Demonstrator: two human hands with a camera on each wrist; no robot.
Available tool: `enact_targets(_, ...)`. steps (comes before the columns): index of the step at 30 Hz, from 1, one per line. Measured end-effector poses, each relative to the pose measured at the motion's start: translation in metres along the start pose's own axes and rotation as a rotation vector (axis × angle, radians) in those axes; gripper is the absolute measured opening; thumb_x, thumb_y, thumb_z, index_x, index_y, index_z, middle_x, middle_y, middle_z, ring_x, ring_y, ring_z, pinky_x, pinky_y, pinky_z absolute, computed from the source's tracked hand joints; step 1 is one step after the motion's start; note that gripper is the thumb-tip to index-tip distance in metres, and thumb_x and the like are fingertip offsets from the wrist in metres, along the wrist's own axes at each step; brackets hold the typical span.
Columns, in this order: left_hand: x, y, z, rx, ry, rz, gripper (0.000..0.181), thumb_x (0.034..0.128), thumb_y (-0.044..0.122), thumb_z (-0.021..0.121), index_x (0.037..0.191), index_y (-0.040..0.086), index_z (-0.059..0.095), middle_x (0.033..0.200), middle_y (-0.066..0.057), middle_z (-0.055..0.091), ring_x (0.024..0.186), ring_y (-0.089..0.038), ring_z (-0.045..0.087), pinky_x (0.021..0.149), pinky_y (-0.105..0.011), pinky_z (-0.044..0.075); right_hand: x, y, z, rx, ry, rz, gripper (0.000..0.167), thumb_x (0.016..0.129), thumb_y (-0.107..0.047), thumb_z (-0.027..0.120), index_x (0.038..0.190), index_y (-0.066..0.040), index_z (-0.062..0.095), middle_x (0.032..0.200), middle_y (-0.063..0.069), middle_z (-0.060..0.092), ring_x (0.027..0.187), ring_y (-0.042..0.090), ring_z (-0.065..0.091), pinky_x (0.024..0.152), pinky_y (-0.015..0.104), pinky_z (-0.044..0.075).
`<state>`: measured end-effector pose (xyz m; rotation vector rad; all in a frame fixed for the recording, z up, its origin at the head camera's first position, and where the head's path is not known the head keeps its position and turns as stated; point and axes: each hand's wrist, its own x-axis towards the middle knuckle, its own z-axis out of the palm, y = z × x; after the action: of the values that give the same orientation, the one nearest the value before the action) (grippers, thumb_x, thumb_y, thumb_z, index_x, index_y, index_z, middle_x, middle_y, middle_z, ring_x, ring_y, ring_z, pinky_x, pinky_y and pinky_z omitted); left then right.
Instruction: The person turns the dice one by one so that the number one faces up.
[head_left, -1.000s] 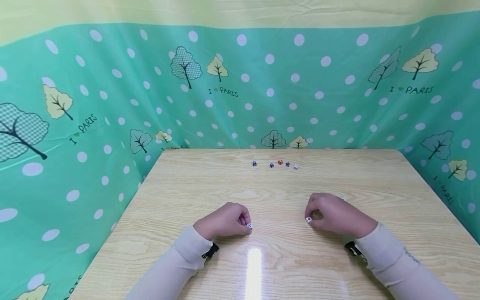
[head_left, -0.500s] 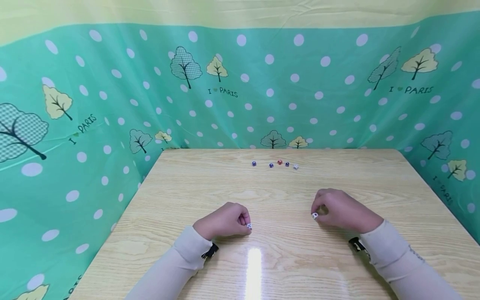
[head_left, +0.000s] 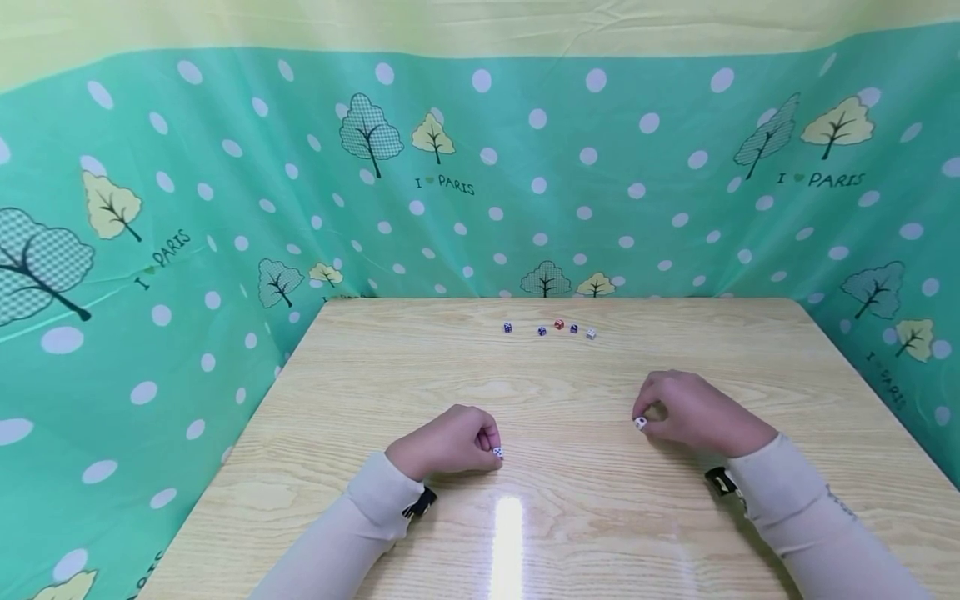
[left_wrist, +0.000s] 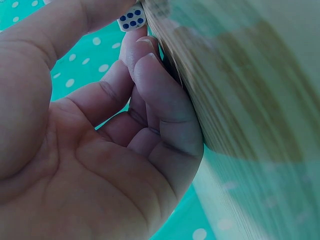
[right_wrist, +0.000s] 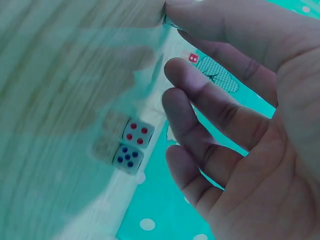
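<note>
1. The red die (head_left: 558,324), at the far side of the wooden tabletop (head_left: 405,367), is the landmark.
2. Left hand (head_left: 450,440): nearer the person than the red die and left of it. Thumb and forefinger pinch a white die with blue pips (head_left: 498,452), its six-face towards the wrist camera; the other fingers curl in. I cannot tell whether this die touches the wood.
3. Left of the red die lie the leftmost blue die (head_left: 507,327), a little apart, and the middle blue die (head_left: 542,331), just beside it.
4. Right of the red die come the rightmost blue die (head_left: 573,328), just beside it, then the far white die (head_left: 591,333).
5. Right hand (head_left: 693,417): right of the red die and nearer the person. Its thumb and forefinger narrow on a white die with one dark pip showing (head_left: 641,423); the remaining fingers are loosely bent. The wrist view also shows a red-pipped white die (right_wrist: 138,133) and a blue-pipped white die (right_wrist: 128,158) side by side, well apart from the red die.
6. My judgement: the step is positioning single dice, one per hand. The next move calls for a steady right-hand pinch and clearance from that pair.
</note>
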<state>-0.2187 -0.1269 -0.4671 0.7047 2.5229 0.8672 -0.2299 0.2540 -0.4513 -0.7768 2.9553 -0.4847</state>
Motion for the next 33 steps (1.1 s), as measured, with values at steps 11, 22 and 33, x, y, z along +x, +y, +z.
enact_targets(11, 0.000, -0.001, 0.000, 0.002, 0.000, 0.006, 0.016, 0.0858, 0.017, 0.083, 0.083, 0.017, 0.067, 0.079, 0.007, 0.065, 0.071, -0.006, 0.058, 0.068, -0.023, 0.051, -0.001, 0.012, -0.003, -0.001, -0.005, 0.048, 0.017, 0.081, -0.014, 0.087, 0.089, -0.027, 0.079, 0.099, -0.008, 0.069, 0.090, 0.013, 0.064, 0.079, 0.037, 0.054)
enact_targets(22, 0.000, -0.002, 0.000, 0.002, 0.002, 0.006, 0.016, 0.0853, 0.017, 0.084, 0.083, 0.018, 0.067, 0.078, 0.007, 0.065, 0.072, -0.006, 0.058, 0.068, -0.023, 0.051, 0.000, 0.020, -0.006, 0.002, 0.002, 0.059, 0.017, 0.081, -0.013, 0.087, 0.088, -0.026, 0.079, 0.097, -0.007, 0.070, 0.090, 0.014, 0.064, 0.080, 0.040, 0.056)
enact_targets(33, 0.000, -0.003, 0.001, -0.001, 0.001, 0.006, 0.017, 0.0849, 0.017, 0.084, 0.083, 0.018, 0.067, 0.078, 0.007, 0.064, 0.071, -0.006, 0.057, 0.067, -0.022, 0.051, -0.003, 0.030, -0.007, 0.005, 0.012, 0.084, 0.016, 0.081, -0.012, 0.087, 0.088, -0.023, 0.079, 0.097, -0.004, 0.070, 0.093, 0.019, 0.066, 0.086, 0.046, 0.057)
